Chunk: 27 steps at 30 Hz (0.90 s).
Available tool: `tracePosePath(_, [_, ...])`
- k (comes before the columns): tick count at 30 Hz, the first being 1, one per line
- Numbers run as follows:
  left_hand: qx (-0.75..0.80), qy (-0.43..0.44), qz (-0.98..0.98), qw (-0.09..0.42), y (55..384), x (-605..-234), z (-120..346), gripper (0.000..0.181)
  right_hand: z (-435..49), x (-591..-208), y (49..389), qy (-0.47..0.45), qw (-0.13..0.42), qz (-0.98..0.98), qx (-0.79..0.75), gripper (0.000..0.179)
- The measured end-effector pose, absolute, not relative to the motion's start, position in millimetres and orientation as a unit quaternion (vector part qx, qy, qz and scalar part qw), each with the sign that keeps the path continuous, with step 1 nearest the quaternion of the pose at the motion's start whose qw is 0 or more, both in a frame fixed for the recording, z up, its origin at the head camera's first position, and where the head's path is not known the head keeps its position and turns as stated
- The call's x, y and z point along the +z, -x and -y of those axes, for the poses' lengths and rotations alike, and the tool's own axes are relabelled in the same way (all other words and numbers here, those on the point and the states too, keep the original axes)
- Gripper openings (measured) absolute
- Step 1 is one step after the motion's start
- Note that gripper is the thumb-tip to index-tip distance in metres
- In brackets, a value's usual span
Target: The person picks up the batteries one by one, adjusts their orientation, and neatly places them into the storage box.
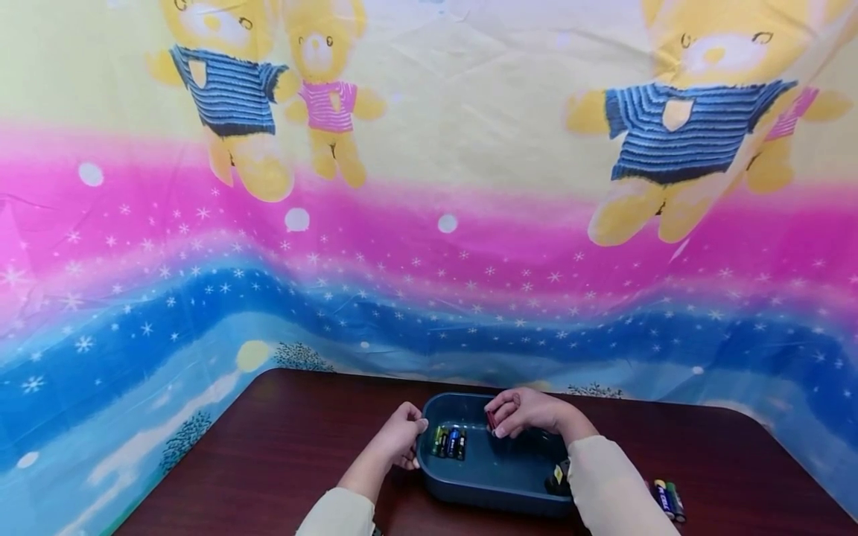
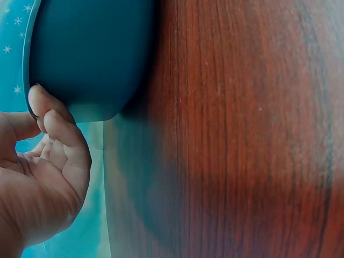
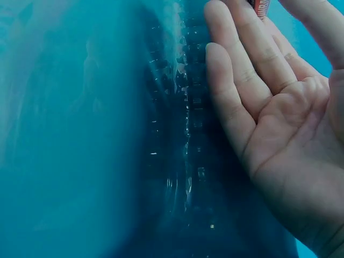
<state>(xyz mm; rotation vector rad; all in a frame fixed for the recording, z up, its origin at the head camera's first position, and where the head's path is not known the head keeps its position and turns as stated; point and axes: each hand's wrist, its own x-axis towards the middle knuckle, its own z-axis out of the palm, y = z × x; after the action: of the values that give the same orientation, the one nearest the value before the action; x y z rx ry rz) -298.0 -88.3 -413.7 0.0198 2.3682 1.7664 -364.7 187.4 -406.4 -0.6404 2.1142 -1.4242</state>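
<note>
A dark blue-grey plastic bin stands on the table. My left hand pinches its left rim between thumb and fingers; the left wrist view shows this left hand at the rim too. Over the bin's far side, my right hand holds a red battery at its fingertips. Only a bit of that battery shows at the top of the right wrist view, beside the fingers of my right hand. Several batteries lie side by side on the bin's floor at the left.
More batteries lie on the brown wood-grain table right of the bin, partly behind the right sleeve. A small black thing with a yellow label shows by that sleeve. A bear-printed cloth hangs behind the table.
</note>
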Motion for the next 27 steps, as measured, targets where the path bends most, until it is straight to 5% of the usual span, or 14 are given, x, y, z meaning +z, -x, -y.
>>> tracePosePath(27, [0.594, -0.004, -0.800, 0.089, 297, -415, 88, 0.008, -176, -409, 368, 0.248, 0.277, -0.810, -0.454, 0.045])
